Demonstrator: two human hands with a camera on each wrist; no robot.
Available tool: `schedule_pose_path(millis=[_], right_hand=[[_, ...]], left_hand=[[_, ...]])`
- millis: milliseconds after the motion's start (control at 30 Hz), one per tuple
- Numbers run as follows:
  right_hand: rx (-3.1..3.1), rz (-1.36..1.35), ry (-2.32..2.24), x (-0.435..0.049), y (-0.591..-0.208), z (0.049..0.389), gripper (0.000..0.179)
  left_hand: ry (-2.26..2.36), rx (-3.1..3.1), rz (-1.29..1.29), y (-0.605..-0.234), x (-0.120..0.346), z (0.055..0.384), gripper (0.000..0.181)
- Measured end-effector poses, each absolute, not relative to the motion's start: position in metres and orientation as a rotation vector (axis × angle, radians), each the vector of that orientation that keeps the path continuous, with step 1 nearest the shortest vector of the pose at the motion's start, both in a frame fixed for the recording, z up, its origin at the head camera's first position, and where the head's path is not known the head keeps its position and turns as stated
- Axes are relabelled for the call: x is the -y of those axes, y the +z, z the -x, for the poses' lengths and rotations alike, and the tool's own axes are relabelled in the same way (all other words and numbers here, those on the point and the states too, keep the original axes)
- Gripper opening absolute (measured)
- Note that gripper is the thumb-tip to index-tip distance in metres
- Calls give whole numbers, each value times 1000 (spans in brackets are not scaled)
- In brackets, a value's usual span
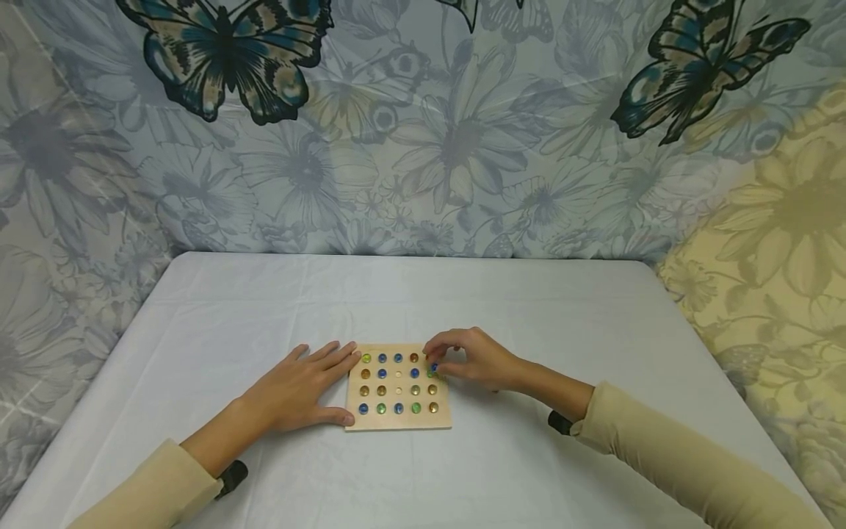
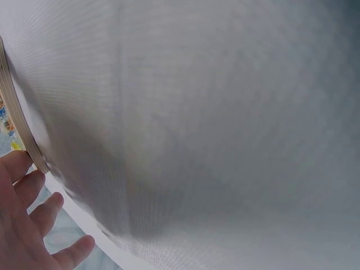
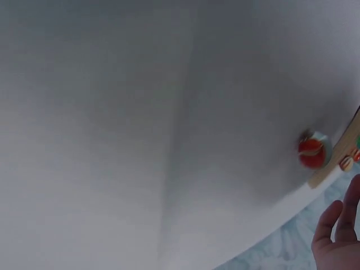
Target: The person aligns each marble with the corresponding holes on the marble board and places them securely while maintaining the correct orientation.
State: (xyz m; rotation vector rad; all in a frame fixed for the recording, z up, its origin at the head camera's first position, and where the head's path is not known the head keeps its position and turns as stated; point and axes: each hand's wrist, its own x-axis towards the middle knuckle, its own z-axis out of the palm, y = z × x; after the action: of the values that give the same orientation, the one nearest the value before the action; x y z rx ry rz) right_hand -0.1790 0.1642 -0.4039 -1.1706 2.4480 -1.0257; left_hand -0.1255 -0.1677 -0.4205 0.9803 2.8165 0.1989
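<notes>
A square wooden board [image 1: 390, 423] lies on the white cloth with rows of coloured glass marbles in its hollows. Two middle hollows, one being this pale hollow [image 1: 398, 374], hold no marble. My left hand [image 1: 291, 393] is spread along the board's left side, its thumb at the near corner and fingertips at the far one. Over the right edge, my right hand [image 1: 479, 360] pinches a blue marble [image 1: 434, 366] between thumb and fingers, beside a green one. In the right wrist view, a clear marble with red inside [image 3: 312, 152] appears beside the board's edge [image 3: 332, 163], slightly blurred.
White cloth [image 1: 410, 294] covers the table around the board. Behind it hangs a blue-grey fabric [image 1: 423, 169] printed with flowers and butterflies, with yellow fabric [image 1: 780, 220] on the right. A dark wrist device [image 1: 560, 422] sits at the right cuff and another [image 1: 233, 477] at the left.
</notes>
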Motion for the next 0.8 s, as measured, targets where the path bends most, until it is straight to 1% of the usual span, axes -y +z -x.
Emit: schedule_pose_path(millis=[200,500,800], right_hand=[[-2397,1151,-1066,-148,-408,178,28],[-2413,1220,-1129,-133,-412,178,27],[-2421,1177,-1072,-120,-415,177,25]], left_hand=[[194,-2817,-979,-422,168,126,101],[201,-2808,-984,-420,169,126,100],[206,-2812,-997,-421,169,127,100]])
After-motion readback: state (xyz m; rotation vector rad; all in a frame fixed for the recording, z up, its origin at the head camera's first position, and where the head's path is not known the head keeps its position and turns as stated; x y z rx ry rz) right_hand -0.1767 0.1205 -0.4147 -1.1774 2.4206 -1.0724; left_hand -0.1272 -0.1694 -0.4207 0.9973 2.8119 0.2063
